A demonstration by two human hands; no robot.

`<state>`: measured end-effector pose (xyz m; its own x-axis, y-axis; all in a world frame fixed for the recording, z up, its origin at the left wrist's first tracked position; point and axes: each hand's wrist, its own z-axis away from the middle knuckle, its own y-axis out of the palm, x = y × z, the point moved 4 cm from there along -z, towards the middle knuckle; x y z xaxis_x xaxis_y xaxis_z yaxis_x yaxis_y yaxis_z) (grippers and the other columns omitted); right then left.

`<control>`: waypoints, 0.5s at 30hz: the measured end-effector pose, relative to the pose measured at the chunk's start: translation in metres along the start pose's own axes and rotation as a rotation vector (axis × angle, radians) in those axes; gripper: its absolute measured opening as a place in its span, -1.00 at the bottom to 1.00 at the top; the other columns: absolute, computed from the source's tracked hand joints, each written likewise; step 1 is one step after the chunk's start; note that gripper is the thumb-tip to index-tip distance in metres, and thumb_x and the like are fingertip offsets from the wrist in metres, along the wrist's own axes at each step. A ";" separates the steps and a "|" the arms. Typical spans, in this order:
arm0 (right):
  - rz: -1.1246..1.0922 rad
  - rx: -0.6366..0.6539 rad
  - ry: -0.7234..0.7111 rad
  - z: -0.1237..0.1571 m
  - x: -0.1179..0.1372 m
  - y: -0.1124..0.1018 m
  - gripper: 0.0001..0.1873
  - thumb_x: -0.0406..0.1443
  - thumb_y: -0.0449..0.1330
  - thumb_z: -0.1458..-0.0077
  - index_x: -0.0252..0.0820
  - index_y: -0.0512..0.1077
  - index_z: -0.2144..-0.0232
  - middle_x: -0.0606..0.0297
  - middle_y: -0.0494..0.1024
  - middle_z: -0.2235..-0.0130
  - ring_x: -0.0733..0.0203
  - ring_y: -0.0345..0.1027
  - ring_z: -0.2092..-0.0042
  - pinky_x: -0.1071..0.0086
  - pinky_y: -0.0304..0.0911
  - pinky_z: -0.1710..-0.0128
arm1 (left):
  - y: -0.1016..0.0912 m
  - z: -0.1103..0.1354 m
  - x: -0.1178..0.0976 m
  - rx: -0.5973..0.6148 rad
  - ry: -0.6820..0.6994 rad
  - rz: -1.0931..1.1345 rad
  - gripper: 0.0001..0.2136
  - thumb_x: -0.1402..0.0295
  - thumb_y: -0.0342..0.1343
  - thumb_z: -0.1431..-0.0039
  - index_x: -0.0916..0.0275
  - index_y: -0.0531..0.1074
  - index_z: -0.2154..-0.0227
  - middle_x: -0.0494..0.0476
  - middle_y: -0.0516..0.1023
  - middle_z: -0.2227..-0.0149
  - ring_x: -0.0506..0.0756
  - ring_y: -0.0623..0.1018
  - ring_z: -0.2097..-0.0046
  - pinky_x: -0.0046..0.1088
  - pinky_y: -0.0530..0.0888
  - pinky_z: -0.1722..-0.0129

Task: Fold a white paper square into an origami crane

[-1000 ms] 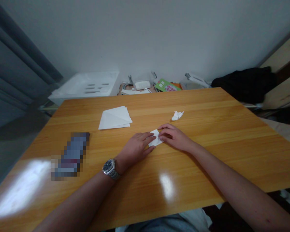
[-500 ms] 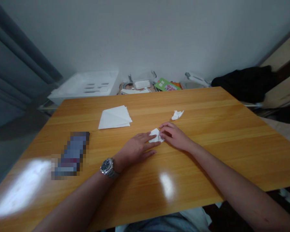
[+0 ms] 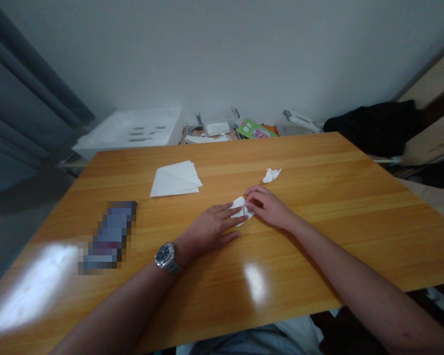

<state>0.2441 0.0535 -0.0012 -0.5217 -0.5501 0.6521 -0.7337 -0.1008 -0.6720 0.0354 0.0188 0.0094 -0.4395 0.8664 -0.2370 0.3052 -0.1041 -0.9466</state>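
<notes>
A small folded piece of white paper [image 3: 239, 202] lies on the wooden table between my hands. My left hand [image 3: 212, 227], with a metal watch on its wrist, rests flat across the paper, fingers stretched out and apart. At the paper's right edge, my right hand [image 3: 267, 207] is curled with thumb and fingertips pinched on it. The fingers hide part of the folds. Beyond my right hand sits a crumpled bit of white paper [image 3: 271, 175]. Several flat white sheets [image 3: 175, 178] are stacked farther back, left of centre.
A phone-like object [image 3: 111, 236], blurred by pixels, lies on the left of the wooden table [image 3: 299, 276]. Behind the far edge are a white tray-like piece [image 3: 144, 121], a green booklet [image 3: 253, 129] and dark cloth [image 3: 373, 125]. A grey curtain [image 3: 22, 98] hangs at left.
More of the folded paper shows below my left fingers, where a flap now points toward me. Both hands have shifted very slightly to the right.
</notes>
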 end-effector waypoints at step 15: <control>0.119 -0.089 0.056 0.001 -0.006 0.005 -0.87 -0.29 0.24 -0.26 -0.12 0.40 0.37 0.15 0.42 0.11 0.02 0.34 -0.01 0.07 0.28 -0.08 | 0.003 0.000 -0.005 0.020 -0.063 -0.002 -0.54 0.09 -0.02 -0.44 0.08 0.30 -0.30 0.20 0.33 -0.34 0.22 0.42 -0.29 -0.17 0.44 -0.26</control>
<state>0.2446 0.0553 -0.0087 -0.6287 -0.5068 0.5898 -0.6996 0.0375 -0.7136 0.0384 0.0137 0.0073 -0.4929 0.8341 -0.2475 0.2871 -0.1126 -0.9513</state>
